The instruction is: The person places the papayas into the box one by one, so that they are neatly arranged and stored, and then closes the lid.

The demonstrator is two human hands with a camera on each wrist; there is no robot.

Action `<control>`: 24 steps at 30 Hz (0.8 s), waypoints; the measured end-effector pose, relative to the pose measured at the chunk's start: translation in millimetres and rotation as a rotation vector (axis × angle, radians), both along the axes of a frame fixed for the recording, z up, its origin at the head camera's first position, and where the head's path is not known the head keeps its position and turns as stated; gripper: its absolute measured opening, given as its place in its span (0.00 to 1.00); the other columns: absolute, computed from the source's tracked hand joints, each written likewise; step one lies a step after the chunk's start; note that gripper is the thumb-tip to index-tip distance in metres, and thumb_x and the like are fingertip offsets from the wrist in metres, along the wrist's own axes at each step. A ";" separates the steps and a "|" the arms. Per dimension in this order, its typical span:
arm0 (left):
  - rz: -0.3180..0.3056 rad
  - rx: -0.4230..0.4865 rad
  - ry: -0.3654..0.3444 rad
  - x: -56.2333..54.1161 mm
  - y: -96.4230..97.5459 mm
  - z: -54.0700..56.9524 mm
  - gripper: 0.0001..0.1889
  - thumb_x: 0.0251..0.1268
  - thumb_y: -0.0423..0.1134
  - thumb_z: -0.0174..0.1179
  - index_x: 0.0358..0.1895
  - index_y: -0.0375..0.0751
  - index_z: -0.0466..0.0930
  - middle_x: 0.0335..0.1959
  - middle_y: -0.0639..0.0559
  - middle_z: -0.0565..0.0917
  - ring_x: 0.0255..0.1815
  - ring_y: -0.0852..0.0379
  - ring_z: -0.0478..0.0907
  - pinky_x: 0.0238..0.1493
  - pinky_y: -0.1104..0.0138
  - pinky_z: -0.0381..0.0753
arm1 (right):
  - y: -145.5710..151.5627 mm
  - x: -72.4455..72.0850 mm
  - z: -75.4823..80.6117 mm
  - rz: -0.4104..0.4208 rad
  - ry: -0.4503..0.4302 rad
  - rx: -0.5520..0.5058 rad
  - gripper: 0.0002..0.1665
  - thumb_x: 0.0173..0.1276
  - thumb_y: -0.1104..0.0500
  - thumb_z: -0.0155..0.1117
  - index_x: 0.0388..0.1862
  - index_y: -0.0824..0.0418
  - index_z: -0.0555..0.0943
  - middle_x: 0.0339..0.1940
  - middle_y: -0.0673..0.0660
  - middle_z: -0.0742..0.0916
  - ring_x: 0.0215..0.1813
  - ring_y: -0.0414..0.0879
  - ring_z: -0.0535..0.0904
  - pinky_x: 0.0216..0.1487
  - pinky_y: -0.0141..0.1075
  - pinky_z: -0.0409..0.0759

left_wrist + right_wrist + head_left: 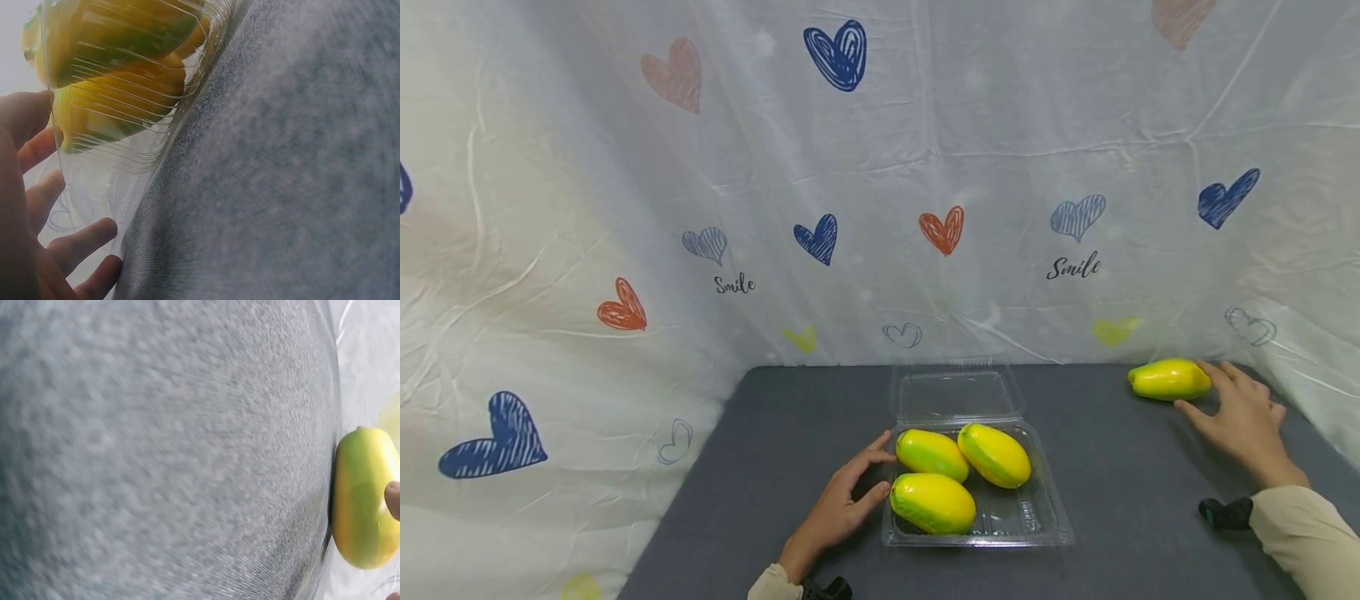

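An open clear plastic clamshell box (1051, 508) stands mid-table with three yellow-green papayas in it: one at back left (931, 454), one at back right (995, 455) and one in front (932, 502). My left hand (838, 506) is at the box's left side, fingers spread; the left wrist view shows thumb and fingertips (40, 194) by the clear wall. At the far right, another papaya (1168, 380) lies on the table. My right hand (1243, 417) reaches its right end, with thumb and fingers apart. In the right wrist view only fingertips show beside that papaya (364, 500).
The box's transparent lid (955, 394) is raised behind its base. Dark grey cloth covers the table (1120, 517). A white curtain with printed hearts (880, 167) hangs along the back edge and both sides. Dark wrist devices sit at both cuffs.
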State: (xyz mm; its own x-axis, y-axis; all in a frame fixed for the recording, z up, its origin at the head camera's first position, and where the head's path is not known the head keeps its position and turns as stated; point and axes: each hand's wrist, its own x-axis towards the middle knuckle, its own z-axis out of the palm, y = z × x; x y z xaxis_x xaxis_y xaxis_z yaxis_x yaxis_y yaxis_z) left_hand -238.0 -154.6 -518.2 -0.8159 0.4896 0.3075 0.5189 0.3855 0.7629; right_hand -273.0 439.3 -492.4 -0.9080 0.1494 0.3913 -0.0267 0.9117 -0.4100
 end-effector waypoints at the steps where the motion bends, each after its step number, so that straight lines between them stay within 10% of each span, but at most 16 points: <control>1: -0.002 0.002 -0.003 0.0 0.1 -0.1 0.17 0.79 0.42 0.55 0.65 0.64 0.73 0.82 0.56 0.60 0.82 0.45 0.59 0.73 0.35 0.62 | 0.6 -0.4 -0.4 0.001 -0.007 0.001 0.50 0.71 0.43 0.66 0.81 0.65 0.56 0.77 0.81 0.57 0.66 0.88 0.53 0.50 0.81 0.52; 24: 0.010 0.010 -0.057 -0.5 -0.1 0.0 0.16 0.78 0.45 0.56 0.64 0.68 0.73 0.82 0.64 0.59 0.83 0.54 0.56 0.77 0.37 0.59 | -0.1 -3.0 0.4 0.040 -0.096 0.043 0.55 0.72 0.40 0.64 0.83 0.63 0.49 0.67 0.84 0.63 0.60 0.86 0.55 0.47 0.75 0.54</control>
State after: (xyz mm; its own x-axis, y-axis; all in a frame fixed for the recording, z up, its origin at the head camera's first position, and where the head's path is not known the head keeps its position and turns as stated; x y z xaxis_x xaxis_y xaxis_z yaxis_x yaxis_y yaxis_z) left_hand -238.5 -154.7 -518.3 -0.8370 0.4784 0.2655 0.4708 0.3823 0.7951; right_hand -276.1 439.2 -492.0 -0.9465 0.0970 0.3079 -0.0262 0.9276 -0.3725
